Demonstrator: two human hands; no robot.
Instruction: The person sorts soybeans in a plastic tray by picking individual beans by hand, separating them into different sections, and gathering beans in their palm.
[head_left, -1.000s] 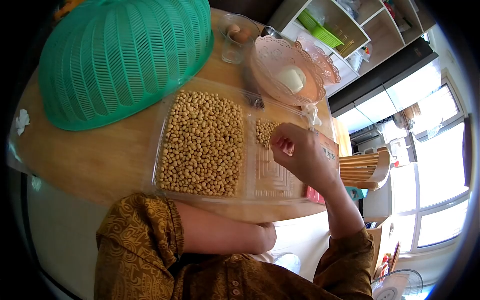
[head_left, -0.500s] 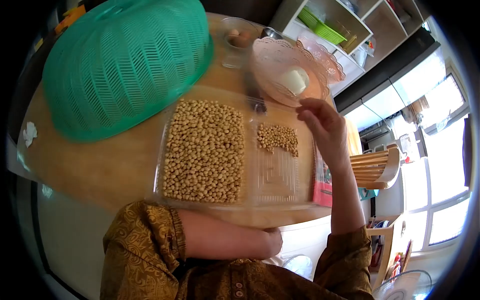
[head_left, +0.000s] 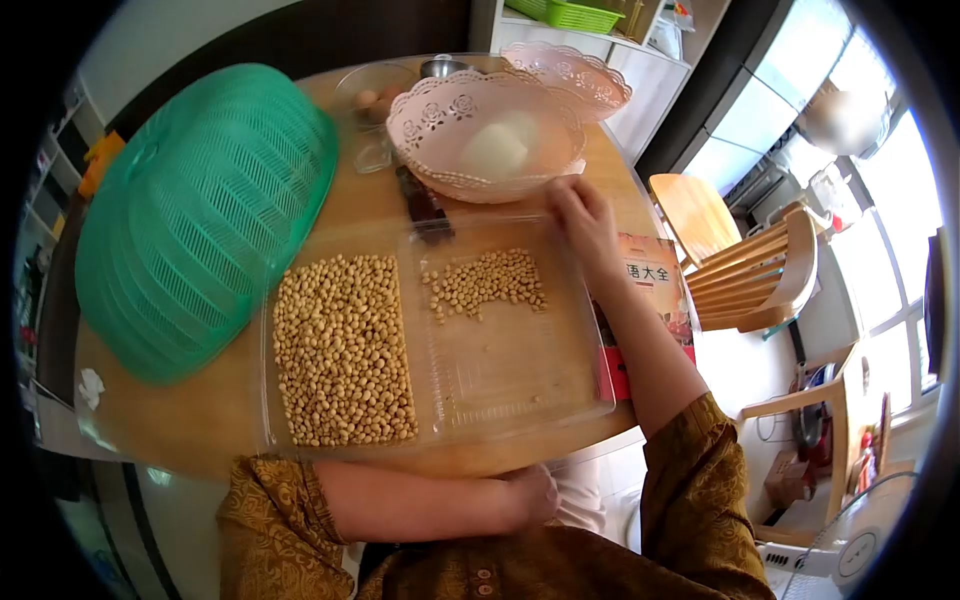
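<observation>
A clear plastic tray with two compartments lies on the table. Soybeans fill the left compartment thickly; a smaller patch of soybeans covers the far part of the right one. At the tray's far right corner, just in front of a pink openwork basket, is my right hand. Its fingers are pinched together, and anything between them is hidden. Below the table's near edge, my left hand rests curled by my lap. I cannot see inside it.
A green mesh food cover stands on the table at left. Behind the tray are a dark object and a glass bowl with eggs. The pink basket holds something white. A book lies under my right forearm.
My right hand has come down and left, toward the tray's far right corner. The view has shifted, so the book shows more fully. My left hand has stayed by my lap.
</observation>
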